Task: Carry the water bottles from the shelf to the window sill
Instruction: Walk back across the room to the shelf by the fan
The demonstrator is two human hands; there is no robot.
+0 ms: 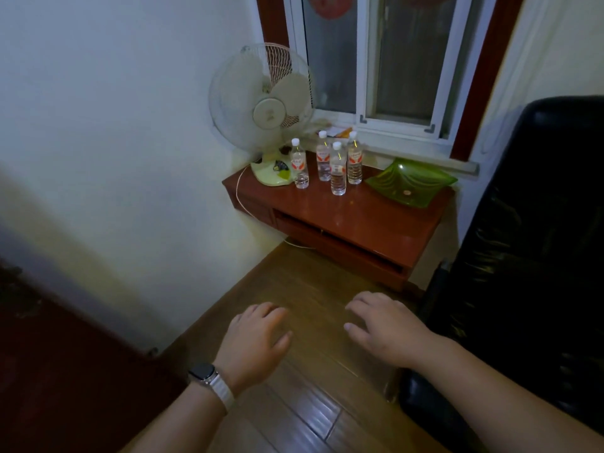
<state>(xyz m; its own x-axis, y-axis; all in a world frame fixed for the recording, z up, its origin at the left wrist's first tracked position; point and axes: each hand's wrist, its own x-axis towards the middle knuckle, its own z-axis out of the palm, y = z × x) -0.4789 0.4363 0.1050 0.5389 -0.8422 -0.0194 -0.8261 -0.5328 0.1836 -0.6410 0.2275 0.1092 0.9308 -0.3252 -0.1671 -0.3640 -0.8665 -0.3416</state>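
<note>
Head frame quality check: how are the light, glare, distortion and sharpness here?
Head view: dim overall, darkest at the lower left; the wide-angle lens bows the window frame; soft glare on the red shelf and floorboards; water bottles sharp enough; left hand and right hand slightly soft.

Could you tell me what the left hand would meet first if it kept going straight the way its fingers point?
Likely the front edge of the shelf, just below the water bottles. The left hand points over bare floor toward it; depth is unclear, so this is a guess.
</note>
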